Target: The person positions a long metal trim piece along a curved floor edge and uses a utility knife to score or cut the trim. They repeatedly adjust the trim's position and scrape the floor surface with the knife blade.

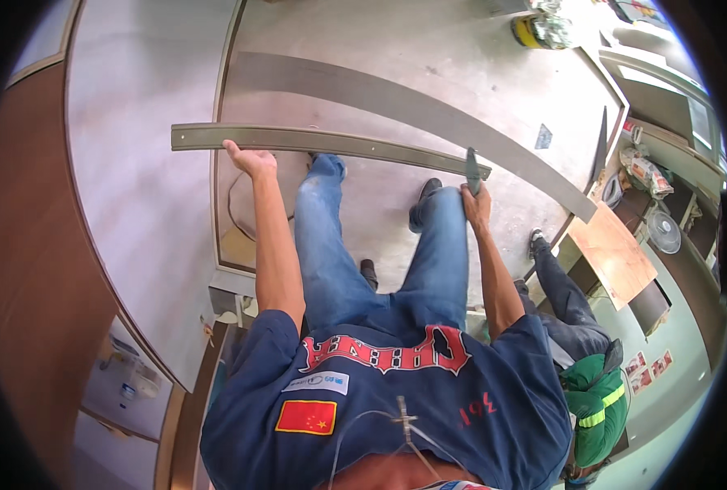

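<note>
A long grey-green metal strip (331, 142), with small holes along its face, lies crosswise in front of my legs. My left hand (255, 160) is closed on its lower edge near the left end. At the strip's right end, my right hand (477, 206) is closed around a flat, narrow, dark green blade-like piece (473, 170). That piece stands upright across the strip's end; its exact kind is unclear. Whether my right fingers also grip the strip is hidden.
A long flat grey band (396, 102) runs beyond the strip. To the right are a co-worker in a green top (598, 396), a wooden board (614, 253) and a round fan-like item (664, 232). A yellow-black bucket (528, 33) stands far off. A pale panel (139, 163) rises at left.
</note>
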`<state>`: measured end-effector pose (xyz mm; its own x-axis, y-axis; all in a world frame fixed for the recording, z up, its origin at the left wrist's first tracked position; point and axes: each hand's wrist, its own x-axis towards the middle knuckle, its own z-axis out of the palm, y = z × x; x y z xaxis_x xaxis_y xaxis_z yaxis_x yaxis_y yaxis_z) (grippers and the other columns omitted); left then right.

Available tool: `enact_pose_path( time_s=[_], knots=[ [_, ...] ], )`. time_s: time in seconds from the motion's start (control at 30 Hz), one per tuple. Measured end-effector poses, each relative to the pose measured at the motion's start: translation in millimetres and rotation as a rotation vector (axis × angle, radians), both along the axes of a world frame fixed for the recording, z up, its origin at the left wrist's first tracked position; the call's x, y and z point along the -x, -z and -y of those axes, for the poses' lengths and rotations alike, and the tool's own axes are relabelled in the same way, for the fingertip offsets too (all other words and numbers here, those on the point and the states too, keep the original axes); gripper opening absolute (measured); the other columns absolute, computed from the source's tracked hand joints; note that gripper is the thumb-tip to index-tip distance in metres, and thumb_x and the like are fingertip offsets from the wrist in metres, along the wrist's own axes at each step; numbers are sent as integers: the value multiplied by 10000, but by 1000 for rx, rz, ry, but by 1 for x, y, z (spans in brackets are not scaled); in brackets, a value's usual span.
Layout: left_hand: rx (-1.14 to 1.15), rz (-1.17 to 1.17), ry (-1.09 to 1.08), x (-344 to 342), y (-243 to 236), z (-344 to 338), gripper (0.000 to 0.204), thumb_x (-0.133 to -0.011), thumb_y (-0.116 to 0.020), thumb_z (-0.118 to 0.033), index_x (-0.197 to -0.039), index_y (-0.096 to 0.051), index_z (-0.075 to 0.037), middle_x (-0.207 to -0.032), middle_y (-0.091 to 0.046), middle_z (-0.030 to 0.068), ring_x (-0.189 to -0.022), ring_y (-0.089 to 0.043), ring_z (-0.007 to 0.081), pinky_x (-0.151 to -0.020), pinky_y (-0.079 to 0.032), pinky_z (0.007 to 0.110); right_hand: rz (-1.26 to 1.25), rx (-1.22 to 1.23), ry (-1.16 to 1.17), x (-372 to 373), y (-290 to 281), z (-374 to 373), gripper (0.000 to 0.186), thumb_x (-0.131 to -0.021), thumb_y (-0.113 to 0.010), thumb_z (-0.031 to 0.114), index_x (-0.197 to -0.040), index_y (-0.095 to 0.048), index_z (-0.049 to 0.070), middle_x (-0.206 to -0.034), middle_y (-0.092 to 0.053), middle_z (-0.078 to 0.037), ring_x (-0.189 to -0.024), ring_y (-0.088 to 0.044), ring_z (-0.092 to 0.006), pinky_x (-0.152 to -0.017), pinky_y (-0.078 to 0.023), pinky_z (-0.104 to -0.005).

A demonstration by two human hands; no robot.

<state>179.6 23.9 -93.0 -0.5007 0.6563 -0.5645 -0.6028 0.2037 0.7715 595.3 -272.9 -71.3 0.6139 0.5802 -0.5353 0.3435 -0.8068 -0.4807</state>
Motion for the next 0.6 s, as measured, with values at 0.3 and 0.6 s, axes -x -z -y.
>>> enact_pose_path(
  time_s=[0.3, 0.6],
  knots=[
    [130, -46, 145, 59, 175, -88, 584, -1018, -351, -480, -1379, -409, -24, -1388, -480, 115, -1257, -468, 248, -1073, -366, 380, -172, -19, 294, 16, 147, -52, 324, -886, -668, 309, -1007, -620, 12, -811, -664, -83, -725, -658, -162, -614, -503, -298],
    [262, 38, 98, 61, 309, -113, 627, -1003, -302, -534, -1335, -474, -30, -1368, -504, 142, -1250, -477, 324, -1084, -361, 496, -178, -62, 931, 7, 298, -18, 448, -867, -699, 295, -1144, -531, -14, -1014, -619, -157, -805, -671, -254, -643, -565, -378]
  ],
)
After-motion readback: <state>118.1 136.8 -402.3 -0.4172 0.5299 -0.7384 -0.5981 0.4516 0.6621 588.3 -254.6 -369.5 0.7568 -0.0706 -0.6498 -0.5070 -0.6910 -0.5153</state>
